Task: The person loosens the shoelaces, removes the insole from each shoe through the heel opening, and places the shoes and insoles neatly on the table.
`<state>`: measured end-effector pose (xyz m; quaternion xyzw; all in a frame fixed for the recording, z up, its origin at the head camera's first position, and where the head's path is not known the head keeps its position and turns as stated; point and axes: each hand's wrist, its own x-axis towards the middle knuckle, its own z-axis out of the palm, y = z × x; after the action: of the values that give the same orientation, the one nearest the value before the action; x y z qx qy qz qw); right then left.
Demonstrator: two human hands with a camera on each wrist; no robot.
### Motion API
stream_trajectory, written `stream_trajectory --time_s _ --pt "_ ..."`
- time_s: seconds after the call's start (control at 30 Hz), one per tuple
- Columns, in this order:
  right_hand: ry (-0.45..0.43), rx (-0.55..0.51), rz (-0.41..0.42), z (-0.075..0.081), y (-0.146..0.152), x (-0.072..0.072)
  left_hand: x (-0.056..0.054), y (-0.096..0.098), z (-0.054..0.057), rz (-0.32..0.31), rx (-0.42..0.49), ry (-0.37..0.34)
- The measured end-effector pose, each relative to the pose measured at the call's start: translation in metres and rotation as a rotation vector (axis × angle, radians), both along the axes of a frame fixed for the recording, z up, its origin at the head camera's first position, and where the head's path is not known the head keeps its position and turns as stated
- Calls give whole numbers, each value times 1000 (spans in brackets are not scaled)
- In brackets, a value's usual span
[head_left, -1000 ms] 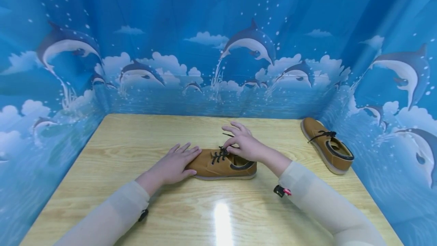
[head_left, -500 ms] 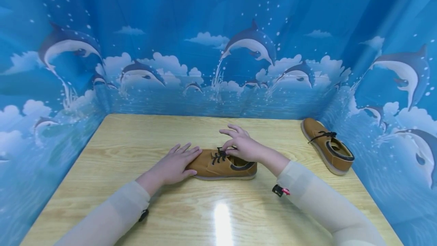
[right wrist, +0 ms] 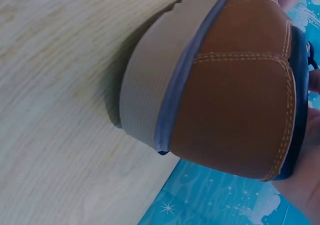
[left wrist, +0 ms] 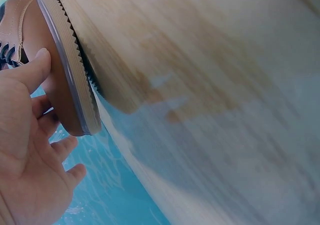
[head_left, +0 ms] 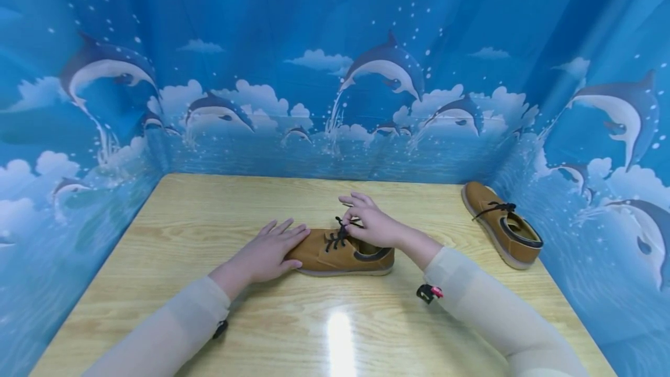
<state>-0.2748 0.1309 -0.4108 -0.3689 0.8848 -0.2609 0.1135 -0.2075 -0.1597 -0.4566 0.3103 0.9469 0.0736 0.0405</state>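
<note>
A brown shoe (head_left: 335, 255) with black laces lies sole-down mid-table, its toe to the left. My left hand (head_left: 269, 252) rests on the toe with fingers spread; in the left wrist view its thumb (left wrist: 37, 67) presses the shoe's near side. Over the shoe's opening, my right hand (head_left: 371, 226) pinches the black shoelace (head_left: 340, 223) between thumb and index finger, other fingers extended. The shoe's heel (right wrist: 230, 115) fills much of the right wrist view, where most of the right hand is hidden or out of frame.
A matching brown shoe (head_left: 502, 223), its lace lying across its side, sits at the table's right edge. The pale wooden table (head_left: 209, 202) is bordered by a blue dolphin-print curtain (head_left: 293, 150) at the back and sides.
My right hand has dipped slightly, then drawn the lace up a little above the shoe's tongue. The left hand and both shoes stay put.
</note>
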Motion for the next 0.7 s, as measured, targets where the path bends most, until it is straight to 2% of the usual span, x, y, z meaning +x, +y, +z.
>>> stream_trajectory --time_s 0.27,0.47,0.7 --pt "-119 -24 46 0 4 -9 0 2 0 -1 -5 -3" --pt "-198 -95 10 0 8 -14 0 2 1 4 -5 -3" --pt "-251 -140 -32 5 9 -17 0 1 0 0 -4 1"
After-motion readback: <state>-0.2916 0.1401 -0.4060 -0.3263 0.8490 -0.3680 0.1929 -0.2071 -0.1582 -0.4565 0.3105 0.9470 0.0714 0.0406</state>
